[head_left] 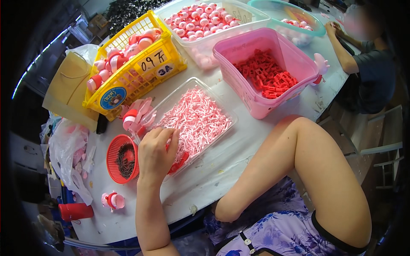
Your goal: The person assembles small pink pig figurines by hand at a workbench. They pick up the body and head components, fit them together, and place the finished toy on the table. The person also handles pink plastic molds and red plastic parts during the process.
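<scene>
Pink parts tray [213,99], red basket [112,154] beside left hand [157,152]

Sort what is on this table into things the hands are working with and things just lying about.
In use:
left hand, curled over a red part
clear tray of pale pink pieces
small red basket

Lying about:
yellow basket
pink tub of red pieces
clear bin of pink caps
red cylinder
</scene>
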`<state>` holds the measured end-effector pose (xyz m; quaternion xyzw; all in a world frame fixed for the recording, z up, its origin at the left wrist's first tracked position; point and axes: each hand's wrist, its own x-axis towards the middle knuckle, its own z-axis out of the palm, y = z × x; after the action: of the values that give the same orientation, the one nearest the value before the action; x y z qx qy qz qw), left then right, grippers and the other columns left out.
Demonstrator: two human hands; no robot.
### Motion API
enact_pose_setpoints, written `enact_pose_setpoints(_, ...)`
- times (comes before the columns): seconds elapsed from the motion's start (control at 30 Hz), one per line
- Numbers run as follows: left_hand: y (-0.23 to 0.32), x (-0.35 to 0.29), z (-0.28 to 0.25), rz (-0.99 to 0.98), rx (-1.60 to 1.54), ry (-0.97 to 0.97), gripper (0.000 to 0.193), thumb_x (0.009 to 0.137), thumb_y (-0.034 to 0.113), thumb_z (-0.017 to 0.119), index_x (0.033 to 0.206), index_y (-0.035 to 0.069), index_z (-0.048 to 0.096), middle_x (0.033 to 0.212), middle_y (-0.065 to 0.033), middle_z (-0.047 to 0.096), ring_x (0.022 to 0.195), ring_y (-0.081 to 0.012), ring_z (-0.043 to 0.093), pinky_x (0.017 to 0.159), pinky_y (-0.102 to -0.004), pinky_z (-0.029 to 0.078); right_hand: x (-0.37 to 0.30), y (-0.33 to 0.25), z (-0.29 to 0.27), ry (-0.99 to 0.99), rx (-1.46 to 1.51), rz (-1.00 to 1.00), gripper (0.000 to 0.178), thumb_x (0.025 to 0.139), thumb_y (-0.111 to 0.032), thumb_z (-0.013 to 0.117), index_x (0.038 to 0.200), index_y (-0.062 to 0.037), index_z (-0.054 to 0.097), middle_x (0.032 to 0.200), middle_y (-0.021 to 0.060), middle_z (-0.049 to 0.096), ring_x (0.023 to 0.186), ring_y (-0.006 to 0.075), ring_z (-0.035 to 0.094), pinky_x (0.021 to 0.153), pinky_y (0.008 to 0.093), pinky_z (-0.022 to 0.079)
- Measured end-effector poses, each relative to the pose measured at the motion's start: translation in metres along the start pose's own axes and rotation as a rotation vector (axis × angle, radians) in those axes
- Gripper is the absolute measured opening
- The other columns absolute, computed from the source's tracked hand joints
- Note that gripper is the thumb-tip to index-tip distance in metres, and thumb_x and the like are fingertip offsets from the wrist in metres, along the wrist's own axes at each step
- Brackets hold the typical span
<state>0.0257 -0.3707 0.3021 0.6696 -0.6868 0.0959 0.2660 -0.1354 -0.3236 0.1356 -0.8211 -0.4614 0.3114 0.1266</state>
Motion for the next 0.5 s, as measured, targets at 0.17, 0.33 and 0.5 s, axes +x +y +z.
enact_pose_setpoints(0.17,0.0036,0.0011,-0.0022,-0.020,0.007,-0.014,0.009,0.082,0.010,0.066,0.081,0.002,0.065,0.073,-0.0118,0.060,0.069,-0.0293,0.059,0.065,-0.0386,0.046,-0.0012,0.0012,0.0000,0.015,0.007,0.015,0.033,0.083,-0.027,0.060,0.093,0.0031,0.066,0.091,0.0219,0.066,0.089,0.0358,0.063,0.079,0.0443,0.050)
enact_pose_setpoints(0.33,0.0051,0.0011,-0.0019,-0.033,-0.020,-0.023,0.008,0.083,0.010,0.066,0.081,0.002,0.065,0.074,-0.0118,0.061,0.070,-0.0292,0.059,0.065,-0.0382,0.046,-0.0005,0.0011,0.0013,0.034,0.028,0.021,0.032,0.083,-0.027,0.060,0.093,0.0029,0.066,0.091,0.0217,0.066,0.089,0.0357,0.063,0.079,0.0444,0.050)
enact_pose_setpoints(0.5,0.0003,-0.0046,-0.0040,-0.038,-0.009,-0.017,0.009,0.082,0.009,0.066,0.080,0.001,0.064,0.074,-0.0120,0.061,0.070,-0.0295,0.059,0.064,-0.0379,0.046,0.0001,-0.0058,-0.0047,0.011,0.017,0.020,0.032,0.083,-0.027,0.060,0.093,0.0027,0.066,0.091,0.0216,0.066,0.089,0.0357,0.063,0.079,0.0444,0.050)
